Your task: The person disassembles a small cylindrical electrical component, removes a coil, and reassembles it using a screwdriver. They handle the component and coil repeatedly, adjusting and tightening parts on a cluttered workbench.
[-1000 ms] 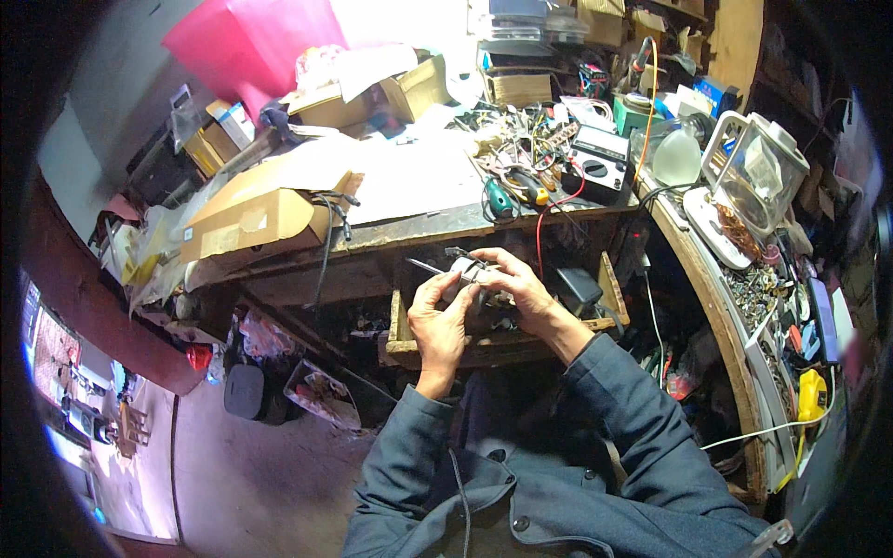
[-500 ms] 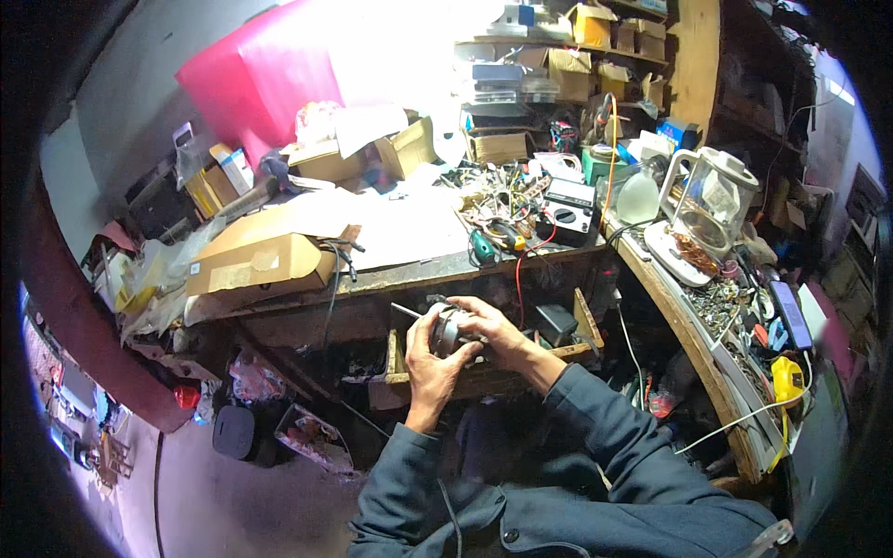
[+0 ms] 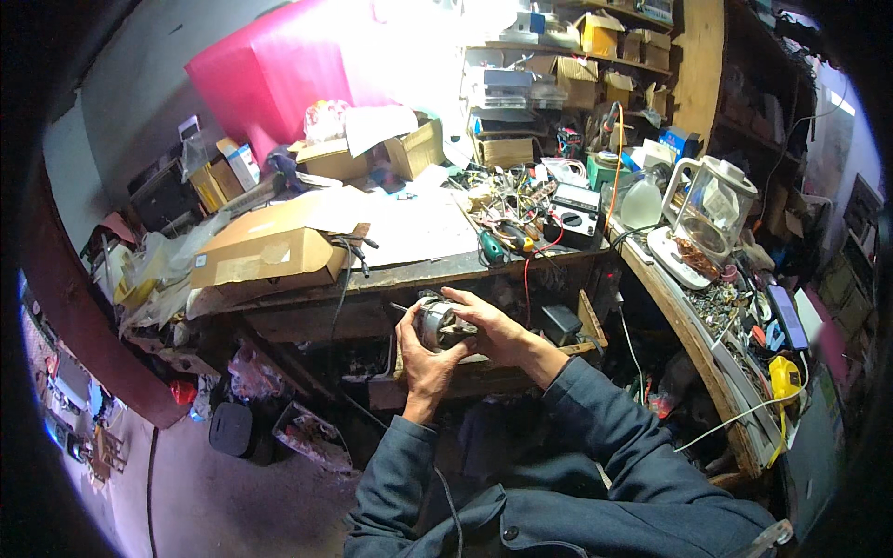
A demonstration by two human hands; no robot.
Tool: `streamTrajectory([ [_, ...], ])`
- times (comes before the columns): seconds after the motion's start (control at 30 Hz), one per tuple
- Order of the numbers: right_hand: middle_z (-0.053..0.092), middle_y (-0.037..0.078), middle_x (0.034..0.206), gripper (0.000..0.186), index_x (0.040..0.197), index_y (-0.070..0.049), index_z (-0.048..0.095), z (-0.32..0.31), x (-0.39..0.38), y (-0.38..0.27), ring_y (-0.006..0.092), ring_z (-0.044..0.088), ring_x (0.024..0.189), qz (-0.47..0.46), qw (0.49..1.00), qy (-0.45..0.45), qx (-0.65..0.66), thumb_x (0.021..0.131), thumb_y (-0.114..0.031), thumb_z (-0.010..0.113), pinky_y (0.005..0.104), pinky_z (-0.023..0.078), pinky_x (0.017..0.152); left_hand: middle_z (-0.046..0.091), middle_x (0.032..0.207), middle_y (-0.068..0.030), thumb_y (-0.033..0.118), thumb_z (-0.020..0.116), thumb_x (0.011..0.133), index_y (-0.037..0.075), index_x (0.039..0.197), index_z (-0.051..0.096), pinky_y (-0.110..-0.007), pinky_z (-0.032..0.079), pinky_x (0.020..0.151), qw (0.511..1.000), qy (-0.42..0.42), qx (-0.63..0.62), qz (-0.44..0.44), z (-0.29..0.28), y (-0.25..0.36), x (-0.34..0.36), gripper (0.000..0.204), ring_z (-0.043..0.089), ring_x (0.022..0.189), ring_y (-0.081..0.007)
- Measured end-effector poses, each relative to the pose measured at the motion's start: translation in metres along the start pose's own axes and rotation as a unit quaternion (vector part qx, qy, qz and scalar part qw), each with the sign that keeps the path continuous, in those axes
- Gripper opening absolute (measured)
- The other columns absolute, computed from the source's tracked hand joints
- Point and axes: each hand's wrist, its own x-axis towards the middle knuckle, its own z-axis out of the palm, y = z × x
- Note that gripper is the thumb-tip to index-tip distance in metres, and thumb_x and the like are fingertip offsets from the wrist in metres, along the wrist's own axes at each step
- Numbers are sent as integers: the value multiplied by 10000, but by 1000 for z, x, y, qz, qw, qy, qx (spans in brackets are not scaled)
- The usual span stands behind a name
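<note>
Both my hands hold a round metal electric motor [image 3: 433,322] over the open drawer [image 3: 456,379] below the bench edge. A thin shaft sticks out from its left side. My left hand [image 3: 425,367] is closed round the near left side, its thumb toward the lower right. From the right, my right hand [image 3: 498,332] grips the far and right side, with fingers along the top. The fingers hide part of the motor's casing. A grey cord hangs down past my left sleeve; whether it joins the motor I cannot tell.
An opened cardboard box [image 3: 265,251] lies at the bench's left. A meter [image 3: 574,216] with a red lead, pliers [image 3: 516,238] and tangled parts sit at the back. To the right are a glass jug [image 3: 721,209], loose small parts and a yellow tape measure [image 3: 784,376]. A black adapter [image 3: 561,323] rests in the drawer.
The motor has turned in my hands: its shaft looks shorter, and more of its right-hand end shows. Both hands have shifted slightly left, still gripping it. The whole view has moved a little.
</note>
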Motion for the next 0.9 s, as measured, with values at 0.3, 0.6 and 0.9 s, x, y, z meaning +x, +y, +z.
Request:
streamTrajectory([
  [0.3,704,128,824,158,980,10,708,-68,17,-65,201,677,743,-357,733,329,-476,892,-109,655,346,560,676,556,1294,-119,86,921,696,6,1425,409,-344,501,1013,957,45,-275,-76,-19,-6,22,894,598,1155,-224],
  [0.6,711,249,1043,609,1360,-67,519,-120,39,-104,426,689,1001,-172,629,278,-705,824,-217,765,457,552,861,537,1314,-124,159,943,688,38,1439,411,-375,488,1035,983,31,-179,-28,-12,-9,13,929,582,1177,-241],
  [0.9,745,187,951,333,1151,-93,707,-138,47,-153,331,731,858,-257,675,292,-627,907,-246,542,395,573,792,532,1312,-125,161,939,674,40,1431,423,-360,478,1030,992,63,-112,-18,-11,-31,15,924,573,1177,-233],
])
